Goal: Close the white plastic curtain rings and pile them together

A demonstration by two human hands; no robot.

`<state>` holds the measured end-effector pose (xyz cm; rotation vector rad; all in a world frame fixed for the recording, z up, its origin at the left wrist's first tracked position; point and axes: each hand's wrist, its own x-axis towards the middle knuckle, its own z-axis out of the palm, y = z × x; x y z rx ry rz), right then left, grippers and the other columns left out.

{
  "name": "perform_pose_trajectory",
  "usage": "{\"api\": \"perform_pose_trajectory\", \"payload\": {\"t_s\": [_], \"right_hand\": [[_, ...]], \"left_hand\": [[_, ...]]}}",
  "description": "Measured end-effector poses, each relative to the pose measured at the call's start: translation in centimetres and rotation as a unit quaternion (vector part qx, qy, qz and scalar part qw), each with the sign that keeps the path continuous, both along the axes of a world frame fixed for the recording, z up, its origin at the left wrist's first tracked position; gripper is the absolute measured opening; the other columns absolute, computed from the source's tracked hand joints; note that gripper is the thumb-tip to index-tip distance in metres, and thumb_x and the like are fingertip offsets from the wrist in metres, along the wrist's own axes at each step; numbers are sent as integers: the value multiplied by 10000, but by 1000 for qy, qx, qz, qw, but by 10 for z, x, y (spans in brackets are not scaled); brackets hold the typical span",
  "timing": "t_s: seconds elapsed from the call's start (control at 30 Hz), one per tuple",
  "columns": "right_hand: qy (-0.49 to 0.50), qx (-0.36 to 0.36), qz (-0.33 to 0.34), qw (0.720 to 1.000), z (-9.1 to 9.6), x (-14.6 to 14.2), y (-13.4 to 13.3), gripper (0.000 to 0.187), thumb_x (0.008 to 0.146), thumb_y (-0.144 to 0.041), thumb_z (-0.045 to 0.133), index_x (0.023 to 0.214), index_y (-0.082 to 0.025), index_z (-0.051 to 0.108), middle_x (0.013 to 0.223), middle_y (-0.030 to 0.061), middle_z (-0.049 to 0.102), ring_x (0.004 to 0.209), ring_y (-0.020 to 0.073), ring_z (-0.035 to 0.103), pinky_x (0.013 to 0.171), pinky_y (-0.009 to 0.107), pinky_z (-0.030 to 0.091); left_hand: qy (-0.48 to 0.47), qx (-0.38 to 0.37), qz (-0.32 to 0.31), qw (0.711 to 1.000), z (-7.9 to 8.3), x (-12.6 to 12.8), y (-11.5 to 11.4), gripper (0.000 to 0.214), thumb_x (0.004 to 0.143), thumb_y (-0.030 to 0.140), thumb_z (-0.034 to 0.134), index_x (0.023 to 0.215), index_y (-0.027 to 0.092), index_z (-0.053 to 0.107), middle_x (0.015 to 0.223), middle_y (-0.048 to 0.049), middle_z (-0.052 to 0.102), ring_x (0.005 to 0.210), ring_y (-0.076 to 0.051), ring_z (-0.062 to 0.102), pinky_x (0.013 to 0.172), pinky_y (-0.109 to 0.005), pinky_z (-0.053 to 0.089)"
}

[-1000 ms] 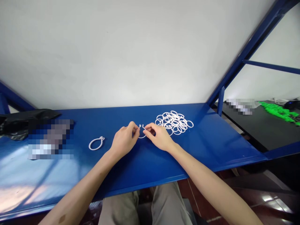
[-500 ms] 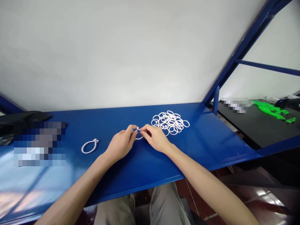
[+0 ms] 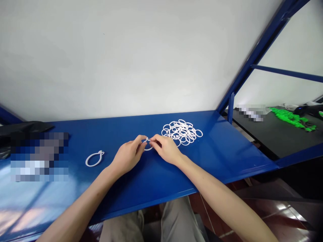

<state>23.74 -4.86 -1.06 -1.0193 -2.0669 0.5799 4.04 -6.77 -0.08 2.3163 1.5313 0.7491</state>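
Both my hands meet over the middle of the blue table. My left hand and my right hand each pinch one end of a small white plastic ring, its two ends pressed together between my fingertips. A pile of several loose white rings lies just beyond my right hand. A single closed white ring lies flat on the table to the left of my left hand.
A blurred patch and a dark object sit at the table's left end. A blue steel frame rises at the right. Beyond it a black table carries green parts.
The open ends of the ring have been brought together between my fingertips. The view has shifted slightly to the right; the hands stay in the same spot.
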Motion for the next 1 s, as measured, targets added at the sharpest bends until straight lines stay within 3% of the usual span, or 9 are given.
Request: {"api": "perform_pose_trajectory", "payload": {"t_s": [0.27, 0.83, 1.0], "right_hand": [[-17, 9, 17, 1000, 1, 0, 0, 112, 1004, -225, 560, 966, -226, 666, 914, 10, 743, 804, 154, 683, 737, 263, 484], [-17, -2, 25, 1000, 1, 1, 0, 126, 1006, -235, 565, 985, -235, 689, 936, 8, 754, 817, 151, 692, 744, 258, 489], [-17, 8, 27, 999, -1, 0, 1, 129, 1009, -232, 558, 987, -234, 685, 942, 11, 751, 840, 159, 689, 765, 273, 495]], "left_hand": [[3, 12, 5, 1000, 0, 1, 0, 266, 996, 478, 390, 1035, 246, 516, 758, 10, 714, 652, -189, 676, 596, -261, 430], [16, 11, 2, 1000, -2, 1, 0, 286, 1009, 463, 378, 1091, 239, 536, 822, -22, 750, 698, -205, 713, 613, -271, 470], [-21, 11, -4, 1000, -4, 0, 1, 255, 1001, 444, 408, 1065, 239, 546, 832, -17, 758, 717, -201, 720, 631, -268, 492]]}}
